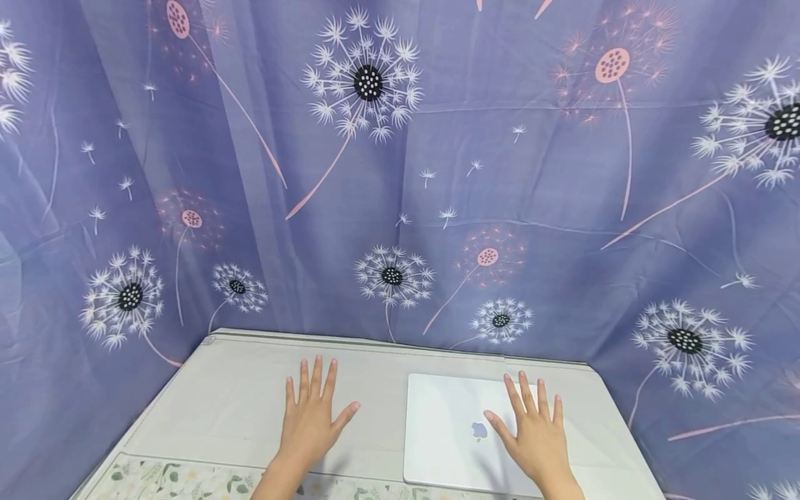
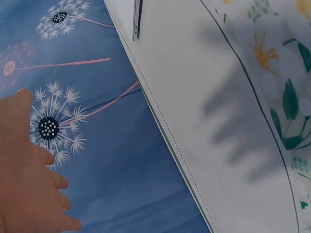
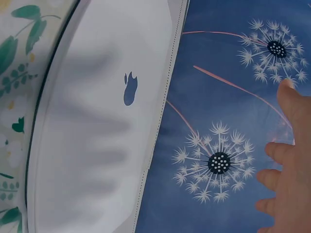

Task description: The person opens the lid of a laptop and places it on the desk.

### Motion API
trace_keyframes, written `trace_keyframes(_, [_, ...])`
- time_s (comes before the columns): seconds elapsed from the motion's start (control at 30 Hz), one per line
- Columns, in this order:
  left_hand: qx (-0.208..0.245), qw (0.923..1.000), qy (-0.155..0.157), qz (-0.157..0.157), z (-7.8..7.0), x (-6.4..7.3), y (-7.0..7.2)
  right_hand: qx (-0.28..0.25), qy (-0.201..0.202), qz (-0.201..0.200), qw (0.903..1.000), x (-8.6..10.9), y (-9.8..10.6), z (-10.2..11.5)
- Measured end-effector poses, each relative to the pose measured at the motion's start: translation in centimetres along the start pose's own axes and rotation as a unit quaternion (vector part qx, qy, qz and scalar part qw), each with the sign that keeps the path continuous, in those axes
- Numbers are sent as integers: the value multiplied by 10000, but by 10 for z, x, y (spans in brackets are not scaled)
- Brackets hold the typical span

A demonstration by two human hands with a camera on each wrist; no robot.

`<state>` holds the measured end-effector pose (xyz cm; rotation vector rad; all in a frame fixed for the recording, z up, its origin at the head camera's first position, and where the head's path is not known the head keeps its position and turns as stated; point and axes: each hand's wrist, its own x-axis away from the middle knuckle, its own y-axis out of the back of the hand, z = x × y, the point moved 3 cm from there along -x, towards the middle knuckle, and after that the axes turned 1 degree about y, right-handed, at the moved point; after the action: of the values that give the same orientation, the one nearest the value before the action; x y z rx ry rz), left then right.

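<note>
Apple logo (image 1: 479, 431), dark grey-blue, around middle of lid on closed silver laptop (image 1: 440, 430), laptop flat on desk (image 1: 219, 396), nearer right edge than left, logo also readable in right wrist view

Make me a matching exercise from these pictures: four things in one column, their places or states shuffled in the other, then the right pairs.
1. bare left hand
2. flat silver rectangular laptop
3. purple-blue dandelion-print fabric
4. bare right hand

A. rising behind the pale table
B. fingers spread, overlapping the laptop in the head view
C. fingers spread, left of the laptop
D. closed, apple logo facing up

Pairs: 1-C, 2-D, 3-A, 4-B
</note>
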<state>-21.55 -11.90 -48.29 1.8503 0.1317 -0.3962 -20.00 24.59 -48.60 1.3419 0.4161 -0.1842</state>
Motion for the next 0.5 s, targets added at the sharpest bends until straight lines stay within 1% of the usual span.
trace_keyframes(0.13, [113,9999,-45,-70,-4,-1,0,-52,-11,-7,10000,-1,2,0])
trace_keyframes(0.3, [150,9998,-71,-62,-8,-2,-1,-75,4,-41,10000,-1,3,-3])
trace_keyframes(0.5, [227,9997,-130,-11,-16,-5,-1,-96,72,-186,9998,-2,4,-6])
